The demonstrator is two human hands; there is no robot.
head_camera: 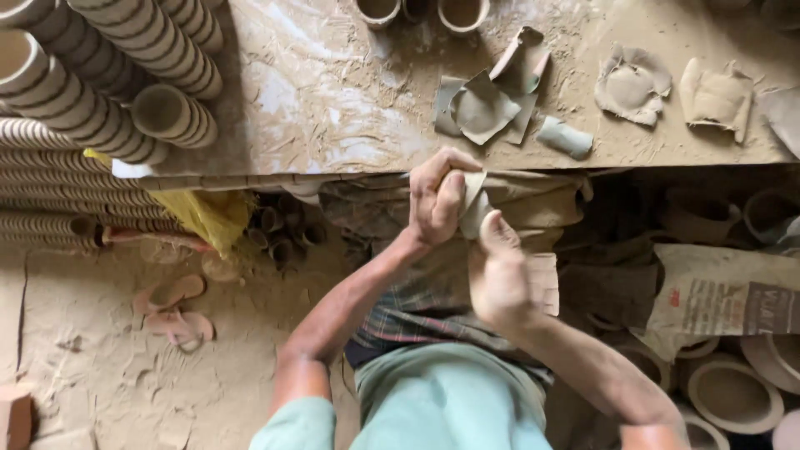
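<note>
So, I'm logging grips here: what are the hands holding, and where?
A thin grey clay sheet. The left hand pinches its upper edge; the right hand grips it from below.

Both hands meet just below the bench (333,100) edge: the left hand (437,200) and right hand (498,271) grip a grey clay sheet (475,204) between them. Clay scraps (487,104) lie on the bench, and stacked clay cups (108,75) stand at its left end.

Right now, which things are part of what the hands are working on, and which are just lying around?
In use: left hand, right hand, thin grey clay sheet held between them.

Lying about: grey clay scraps on the dusty workbench, stacked ribbed clay cups, pink sandals, folded newspaper.
</note>
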